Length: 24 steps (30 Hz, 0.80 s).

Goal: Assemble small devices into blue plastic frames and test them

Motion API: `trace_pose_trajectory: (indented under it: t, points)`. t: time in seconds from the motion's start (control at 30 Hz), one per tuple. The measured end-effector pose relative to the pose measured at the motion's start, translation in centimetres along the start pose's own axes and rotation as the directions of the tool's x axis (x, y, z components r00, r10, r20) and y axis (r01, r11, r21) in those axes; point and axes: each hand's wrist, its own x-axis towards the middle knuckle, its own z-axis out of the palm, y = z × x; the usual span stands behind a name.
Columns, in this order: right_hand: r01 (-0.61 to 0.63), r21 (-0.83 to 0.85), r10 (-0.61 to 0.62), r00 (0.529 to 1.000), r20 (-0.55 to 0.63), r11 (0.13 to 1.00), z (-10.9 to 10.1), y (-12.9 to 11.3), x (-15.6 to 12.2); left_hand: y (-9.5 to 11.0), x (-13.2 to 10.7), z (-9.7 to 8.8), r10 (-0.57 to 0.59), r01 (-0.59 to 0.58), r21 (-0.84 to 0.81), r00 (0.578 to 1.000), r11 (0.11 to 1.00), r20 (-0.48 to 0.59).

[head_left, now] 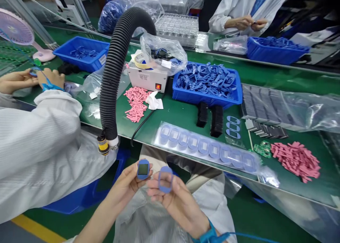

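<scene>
Over my lap, my left hand (126, 183) grips a small blue oval casing with a dark square screen (143, 169), held upright between thumb and fingers. Close beside it, my right hand (177, 200) pinches a blue-rimmed oval cover (165, 189); fingers show through its clear middle. The two pieces are apart. A blue wrist strap (208, 234) with a cord circles my right wrist. On the table edge ahead lies a clear tray (156, 138) with a row of several similar blue oval pieces.
Blue bins (207, 100) of blue parts, pink strips (296, 161), black stacks (217, 121) and green pieces (262, 149) lie on the green table. A black hose (108, 76) hangs left of centre. A co-worker's sleeve (39, 140) is close on the left; another person (245, 9) works opposite.
</scene>
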Motion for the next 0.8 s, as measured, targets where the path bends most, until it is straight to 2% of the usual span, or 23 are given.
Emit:
trace_pose_trajectory:
  t: [0.17, 0.23, 0.33, 0.47, 0.57, 0.63, 0.7, 0.8]
  points:
    - [0.212, 0.008, -0.212, 0.974, 0.081, 0.977, 1.1, -4.6, -2.1, -1.3, -1.0, 6.1, 0.040, -0.016, -0.160, 0.988, 0.987, 0.146]
    - [0.268, -0.028, -0.266, 0.962, 0.069, 0.963, 1.0, -5.8, -2.8, -1.9, -1.2, 8.1, 0.026, 0.012, -0.198, 0.982, 0.980, 0.189]
    - [0.359, -0.089, -0.361, 0.932, -0.011, 0.929, 0.5, -7.0, -3.6, -2.6, -1.4, 10.5, 0.012, 0.046, -0.252, 0.975, 0.967, 0.223]
    - [0.473, -0.265, -0.521, 0.840, -0.150, 0.840, -0.4, -8.2, -4.7, -3.1, -1.6, 12.8, -0.048, 0.106, -0.347, 0.984, 0.932, 0.174]
    - [0.494, -0.426, -0.619, 0.750, -0.232, 0.758, -0.9, -8.9, -5.6, -3.4, -1.7, 14.1, -0.109, 0.143, -0.358, 0.987, 0.922, 0.114]
    - [0.476, -0.562, -0.690, 0.676, -0.259, 0.677, -1.4, -9.2, -6.2, -3.7, -1.8, 14.8, -0.111, 0.140, -0.333, 0.988, 0.932, 0.106]
    - [0.404, -0.725, -0.756, 0.608, -0.243, 0.558, -1.8, -9.4, -6.8, -4.2, -1.7, 15.3, -0.051, 0.085, -0.299, 0.991, 0.950, 0.121]
    - [0.182, -0.948, -0.845, 0.518, -0.135, 0.263, -1.9, -9.5, -7.3, -5.2, -1.3, 15.6, 0.091, -0.061, -0.212, 0.986, 0.975, 0.138]
